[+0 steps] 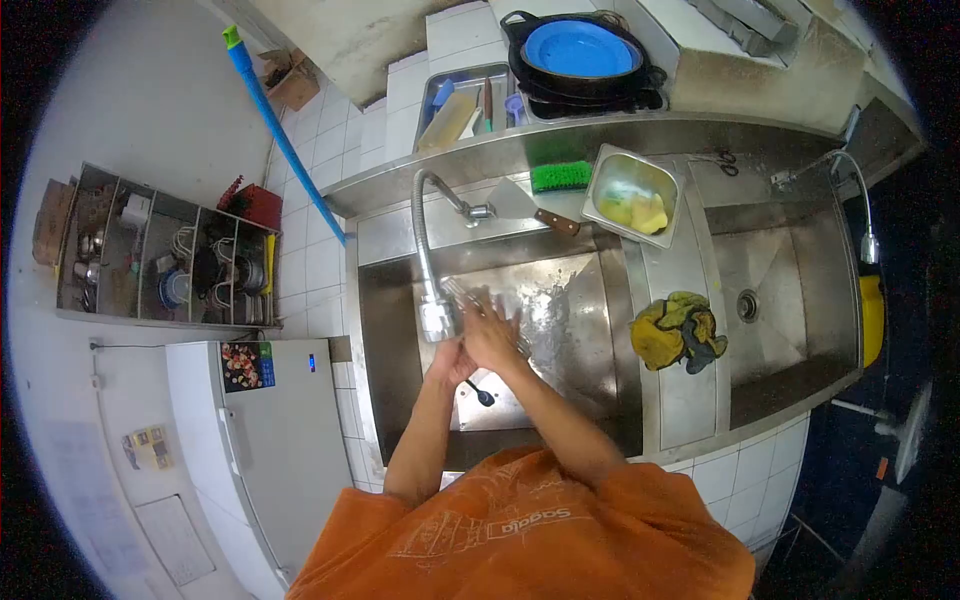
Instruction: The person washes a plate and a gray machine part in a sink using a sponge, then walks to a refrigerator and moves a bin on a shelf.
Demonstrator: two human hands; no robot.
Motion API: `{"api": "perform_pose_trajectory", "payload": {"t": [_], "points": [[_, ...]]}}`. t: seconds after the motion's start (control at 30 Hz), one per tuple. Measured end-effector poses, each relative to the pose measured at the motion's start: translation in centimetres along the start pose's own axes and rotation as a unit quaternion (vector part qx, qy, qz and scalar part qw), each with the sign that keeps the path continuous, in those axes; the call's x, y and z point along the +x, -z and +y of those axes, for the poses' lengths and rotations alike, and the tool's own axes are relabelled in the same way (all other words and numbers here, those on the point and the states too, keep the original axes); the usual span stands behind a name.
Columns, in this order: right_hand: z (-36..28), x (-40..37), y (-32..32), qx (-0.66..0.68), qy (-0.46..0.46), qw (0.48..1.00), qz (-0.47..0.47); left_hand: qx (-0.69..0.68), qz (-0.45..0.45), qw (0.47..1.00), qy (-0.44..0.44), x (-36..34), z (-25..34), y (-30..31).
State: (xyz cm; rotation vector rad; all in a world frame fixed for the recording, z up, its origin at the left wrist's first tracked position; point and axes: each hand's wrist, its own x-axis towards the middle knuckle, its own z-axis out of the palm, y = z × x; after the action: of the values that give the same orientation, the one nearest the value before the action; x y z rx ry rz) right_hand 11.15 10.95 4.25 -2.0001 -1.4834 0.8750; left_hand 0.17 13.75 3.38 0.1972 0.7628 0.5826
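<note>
Both hands are together over the left sink basin point(600, 385), below the spray head of the flexible faucet point(437, 318). My left hand point(453, 362) is closed around a utensil with thin metal wires point(458, 292); I cannot tell its kind. My right hand point(489, 338) lies over the utensil, fingers stretched out and slightly blurred. More thin metal shows by the right fingers. A small dark oval end on a thin stem point(485, 397) sticks out below the hands. Wet streaks shine on the basin floor.
Behind the basin lie a wooden-handled scraper point(557, 221) and a green brush point(561, 177). A metal container point(598, 208) holds a yellow sponge. Yellow-and-dark cloths point(678, 332) rest on the divider beside a second basin point(790, 300). A blue hose point(290, 150) rises at the left.
</note>
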Motion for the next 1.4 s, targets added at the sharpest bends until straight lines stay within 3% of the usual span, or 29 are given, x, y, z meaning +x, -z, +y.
{"api": "perform_pose_trajectory", "payload": {"t": [0.03,0.1,0.17,0.2,0.27,0.3,0.33,0.37,0.43,0.47,0.5,0.57,0.6,0.7,0.77,0.87,0.9,0.97,1.0,1.1,1.13,1.17,1.23,1.3,1.37,1.4], "points": [[0.7,-0.6,0.1,-0.002,0.11,0.994,0.003,0.032,0.017,0.998,-0.052,0.2,0.0,0.5],[3.1,-1.6,0.3,-0.03,0.16,0.985,-0.049,0.01,0.069,0.995,-0.072,0.8,0.3,1.5],[5.2,-2.4,0.5,0.2,0.038,0.978,0.037,0.109,0.081,0.99,-0.041,0.3,0.4,1.0],[5.1,-2.4,2.9,0.337,-0.05,0.938,-0.07,0.174,0.102,0.979,-0.003,0.5,0.2,2.0],[4.8,-2.0,4.3,0.372,-0.069,0.918,-0.121,0.222,0.112,0.968,0.011,0.2,-1.3,0.9],[4.7,-2.0,4.5,0.41,-0.085,0.892,-0.17,0.274,0.124,0.953,0.025,0.0,-1.9,-0.5],[7.0,-0.9,1.6,0.492,-0.103,0.827,-0.253,0.266,0.134,0.954,0.038,0.2,-2.7,-0.5],[6.8,-0.8,0.8,0.493,-0.1,0.827,-0.252,0.268,0.134,0.953,0.034,0.3,-3.3,-1.1],[5.8,-1.0,-0.9,0.516,-0.129,0.835,-0.137,0.386,0.206,0.891,-0.125,0.2,-4.1,-1.9],[6.5,-0.7,-2.4,0.466,-0.045,0.871,-0.145,0.435,0.166,0.866,-0.183,0.8,-4.2,-0.8],[4.8,-0.9,-1.6,0.468,-0.043,0.871,-0.145,0.437,0.166,0.864,-0.185,1.3,-4.3,-0.3],[0.9,-1.6,-0.9,0.344,-0.011,0.936,-0.073,0.267,0.091,0.939,-0.196,1.7,-4.5,0.6],[1.0,-1.4,-1.8,0.347,-0.011,0.935,-0.073,0.256,0.072,0.948,-0.173,-0.2,-3.5,-2.5],[0.7,0.6,-2.8,0.3,-0.042,0.949,-0.091,0.206,0.054,0.969,-0.123,-0.3,-1.6,-3.5],[0.8,2.2,-3.0,0.273,-0.048,0.958,-0.078,0.202,0.089,0.97,-0.099,-1.6,-1.4,-5.7],[1.1,4.1,-3.8,0.163,-0.072,0.984,0.031,0.171,0.141,0.973,-0.07,-2.0,-0.9,-7.9],[0.9,3.7,-3.4,0.164,-0.072,0.983,0.031,0.172,0.142,0.972,-0.07,-1.7,-0.9,-7.5],[0.4,2.1,-2.6,0.414,0.091,0.906,-0.013,0.228,0.166,0.951,-0.124,-1.1,-1.0,-6.5],[0.2,0.8,-2.6,0.401,0.13,0.907,-0.001,0.22,0.126,0.951,-0.178,-0.5,-1.1,-5.4],[0.6,-0.4,-0.6,0.369,0.155,0.916,0.004,0.197,0.095,0.964,-0.154,-0.4,-1.3,-4.8],[1.8,0.5,-1.7,0.287,0.109,0.952,0.014,0.173,0.087,0.969,-0.151,-0.2,-1.7,-5.3],[2.5,1.7,-2.5,0.353,0.042,0.934,0.021,0.213,0.1,0.961,-0.146,-1.0,-1.9,-7.6],[2.8,2.7,-0.8,0.303,-0.07,0.95,-0.019,0.199,0.061,0.975,-0.079,-0.9,-2.5,-8.1],[2.1,2.1,-1.2,0.303,-0.066,0.951,-0.012,0.212,0.09,0.969,-0.089,-1.9,-1.8,-9.9],[3.2,1.4,-4.3,0.231,0.137,0.963,0.025,0.19,0.118,0.955,-0.195,-0.3,-1.2,-6.9],[0.6,-1.1,-0.4,0.207,0.161,0.965,-0.017,0.039,0.042,0.99,-0.131,0.7,-0.5,-3.6]]}}
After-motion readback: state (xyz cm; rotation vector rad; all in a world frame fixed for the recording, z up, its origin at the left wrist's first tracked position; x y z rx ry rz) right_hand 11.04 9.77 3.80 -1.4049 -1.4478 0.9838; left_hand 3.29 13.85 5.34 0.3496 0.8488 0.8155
